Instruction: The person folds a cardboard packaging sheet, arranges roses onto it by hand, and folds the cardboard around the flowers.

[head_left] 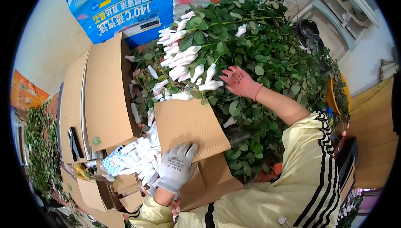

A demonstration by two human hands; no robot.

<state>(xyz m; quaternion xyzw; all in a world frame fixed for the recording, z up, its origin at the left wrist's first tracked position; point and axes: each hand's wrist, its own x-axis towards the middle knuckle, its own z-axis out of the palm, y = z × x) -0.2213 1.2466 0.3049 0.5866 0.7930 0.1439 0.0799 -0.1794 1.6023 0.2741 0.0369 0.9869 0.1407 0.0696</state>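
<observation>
My left hand (177, 167), in a grey-white glove, lies with its fingers stretched over the lower edge of a flat brown cardboard sheet (188, 123). More folded cardboard (213, 178) is beneath that sheet, close to my body. My right hand (241, 81), in a pink glove, reaches over a big heap of leafy rose stems (267, 56). Its fingers are apart, near the tip of a rose bud in a white foam net sleeve (211, 86); whether they touch it I cannot tell. Several more sleeved buds (181, 58) lie bunched left of that hand.
White net sleeves (140, 155) are piled left of my left hand, with a blue-and-white patterned phone case (112, 161) beside them. Tall cardboard (106, 90) stands at left, a black stapler-like tool (75, 143) on it. A yellow bucket (337, 96) stands at right.
</observation>
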